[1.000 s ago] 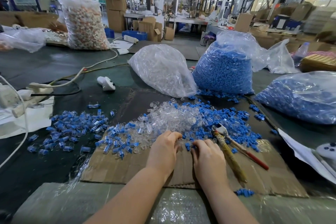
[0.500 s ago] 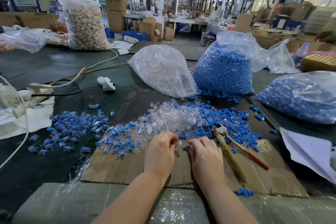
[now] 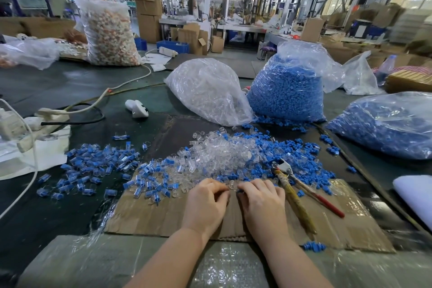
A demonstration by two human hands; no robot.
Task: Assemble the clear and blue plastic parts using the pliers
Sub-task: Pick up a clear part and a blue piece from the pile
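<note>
clear parts (image 3: 217, 156) glossy plastic – blue parts (image 3: 311, 170) matt plastic – cardboard (image 3: 163, 215) rough

Pliers (image 3: 295, 190) lie on cardboard (image 3: 163, 215), right of both hands, bags behind.

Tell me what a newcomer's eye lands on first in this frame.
Probably the tall bag of blue parts at centre right, beside a bag of clear parts. In front, loose clear and blue pieces spill over the cardboard sheet, where the left hand and right hand meet fingertip to fingertip. The pliers lie untouched, right of the hands.
</note>
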